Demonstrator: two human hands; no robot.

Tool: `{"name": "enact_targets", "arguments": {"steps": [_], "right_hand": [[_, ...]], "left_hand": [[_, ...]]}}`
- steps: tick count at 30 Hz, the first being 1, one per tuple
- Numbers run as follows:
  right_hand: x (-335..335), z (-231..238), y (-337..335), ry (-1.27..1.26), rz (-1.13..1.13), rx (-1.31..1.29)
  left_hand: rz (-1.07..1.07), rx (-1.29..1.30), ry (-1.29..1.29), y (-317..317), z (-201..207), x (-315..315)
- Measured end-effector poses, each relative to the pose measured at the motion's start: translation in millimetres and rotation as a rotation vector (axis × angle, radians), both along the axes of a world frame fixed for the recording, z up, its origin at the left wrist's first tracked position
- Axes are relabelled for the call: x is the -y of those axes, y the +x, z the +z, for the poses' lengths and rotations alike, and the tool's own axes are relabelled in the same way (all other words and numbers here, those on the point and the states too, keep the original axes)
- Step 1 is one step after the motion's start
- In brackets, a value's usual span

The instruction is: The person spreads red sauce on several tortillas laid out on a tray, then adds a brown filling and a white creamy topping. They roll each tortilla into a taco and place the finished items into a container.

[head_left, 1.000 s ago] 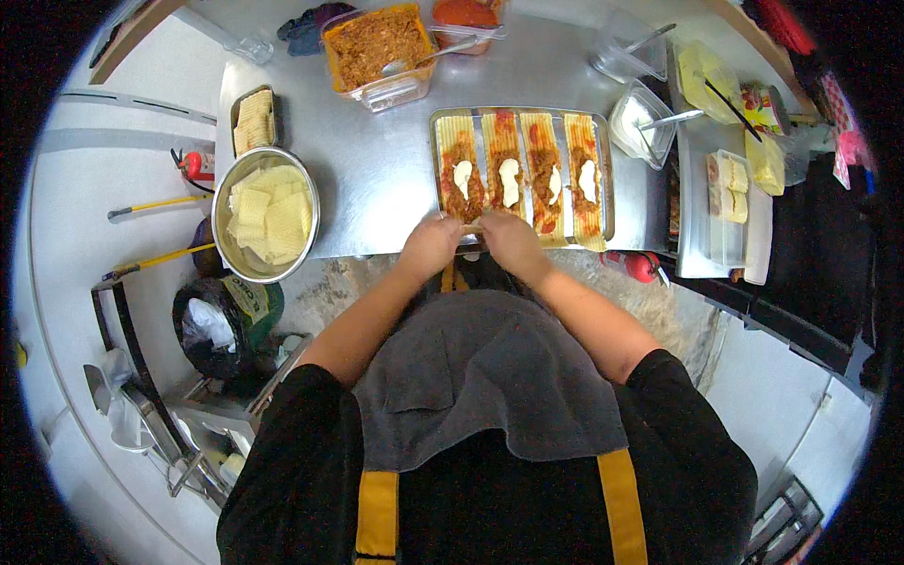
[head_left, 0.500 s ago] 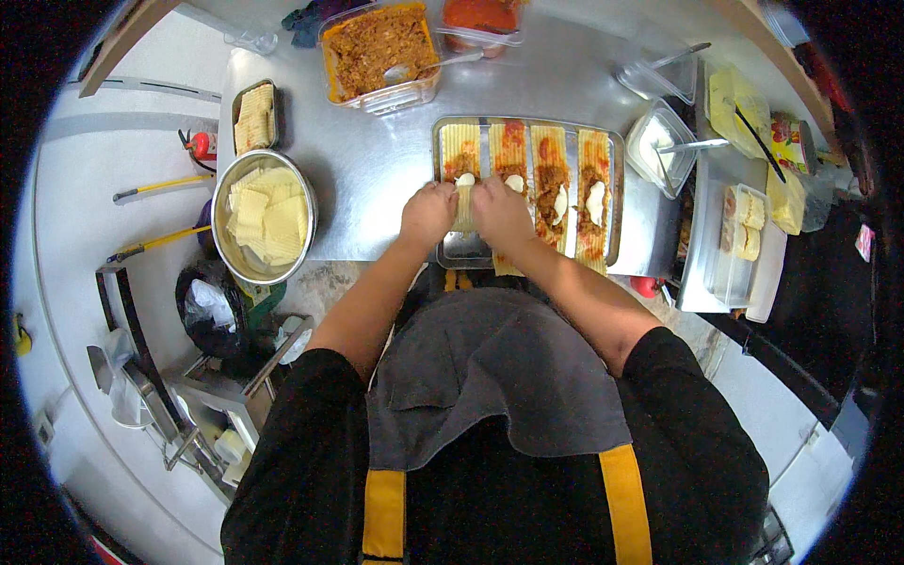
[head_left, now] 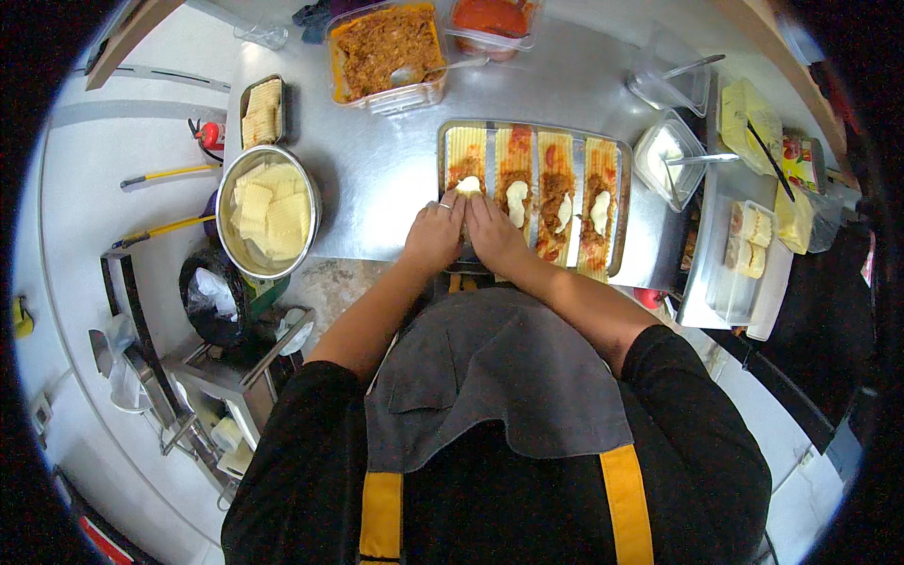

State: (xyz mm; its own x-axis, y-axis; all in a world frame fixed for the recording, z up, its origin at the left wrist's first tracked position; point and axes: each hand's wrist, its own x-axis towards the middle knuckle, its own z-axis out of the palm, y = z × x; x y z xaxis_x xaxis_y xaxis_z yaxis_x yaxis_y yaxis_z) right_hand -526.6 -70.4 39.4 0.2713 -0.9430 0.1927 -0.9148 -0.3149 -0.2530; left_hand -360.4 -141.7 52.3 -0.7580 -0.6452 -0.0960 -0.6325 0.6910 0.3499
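Observation:
My left hand (head_left: pixel 437 234) and my right hand (head_left: pixel 493 232) are side by side over the near half of the leftmost lasagna sheet (head_left: pixel 465 146). Their fingers are closed on its curled near end, most of which they hide. A white creamy dollop (head_left: pixel 468 185) shows just beyond my fingertips. To the right, more lasagna sheets (head_left: pixel 521 141) lie flat in a metal tray (head_left: pixel 625 174), spread with red sauce and browned ground meat (head_left: pixel 557 188). Each bears a white dollop (head_left: pixel 600 212) near its middle.
At left stand a steel bowl (head_left: pixel 314 226) of pasta sheets and a small pan (head_left: pixel 282 137) with more. Tubs of meat filling (head_left: pixel 386 47) and red sauce (head_left: pixel 490 17) are at the back. A white-cream container (head_left: pixel 692 179) with a spoon sits right of the tray.
My hands have come closer together, now touching, and the leftmost sheet's near end is more covered by them. The view has shifted slightly.

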Motion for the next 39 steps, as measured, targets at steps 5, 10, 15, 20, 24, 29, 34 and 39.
{"name": "enact_targets", "arguments": {"steps": [5, 10, 15, 20, 24, 29, 34, 39], "right_hand": [[5, -13, 2, 0.135, -0.011, 0.031], [11, -6, -4, 0.356, -0.089, 0.268], [29, 8, -23, 0.447, -0.135, 0.446], [58, 11, -37, 0.43, -0.233, 0.503], [56, 15, -35, 0.403, -0.245, 0.514], [33, 12, -24, 0.442, -0.21, 0.53], [23, -2, -13, 0.437, -0.118, 0.333], [21, -4, -10, 0.475, -0.138, 0.306]], "left_hand": [[-0.017, 0.032, -0.104, -5, -21, 4], [-0.002, 0.077, 0.077, -5, -7, 14], [0.118, -0.035, 0.336, -10, 7, 40], [0.222, -0.075, 0.427, -18, 7, 72], [0.212, -0.063, 0.434, -20, 8, 84], [0.116, -0.113, 0.432, -6, 7, 65], [-0.071, 0.025, 0.124, 1, -7, 38], [-0.065, 0.032, 0.055, -1, -11, 30]]}}
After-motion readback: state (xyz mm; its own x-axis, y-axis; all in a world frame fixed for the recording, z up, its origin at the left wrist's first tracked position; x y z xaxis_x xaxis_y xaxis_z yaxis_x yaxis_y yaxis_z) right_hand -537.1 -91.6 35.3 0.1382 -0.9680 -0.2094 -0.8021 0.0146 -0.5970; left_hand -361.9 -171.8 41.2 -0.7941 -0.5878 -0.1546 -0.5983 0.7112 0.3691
